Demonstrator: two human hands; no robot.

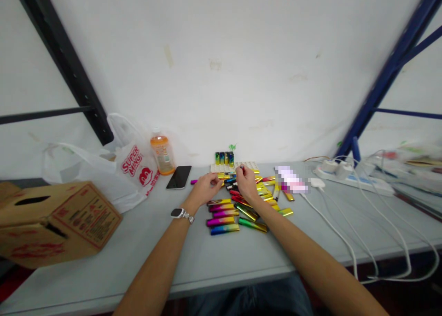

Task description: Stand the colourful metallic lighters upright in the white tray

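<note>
Reaching forward over the grey table (134, 247) from the near edge, both bare forearms slant inward and bring the two hands close together above a spread of shiny, two-toned tubes. The left hand (206, 190) comes in from the lower left, its back turned up and fingers curled, with thumb and fingertips pointing toward the other hand; a watch (182, 214) with a metal band sits on that wrist. The right hand (246, 182) is set a little farther forward, wrist bent so the knuckles rise and the fingertips draw in near a pale perforated strip (221, 168). The two hands are apart, with a narrow gap between them — whether either set of fingers is clamped on something small, I cannot tell. Four short tubes (224, 158) stand upright in a row at the back of the strip, just beyond the hands. Below the left hand, several tubes (221, 221) lie side by side in a rough column, gold ends to the right; a looser heap, partly hidden by the right wrist and forearm, spreads to the right — among it a green-and-gold tube (253, 225) lying slanted near the forearm. A dark phone (178, 177) rests left of the left hand.
</note>
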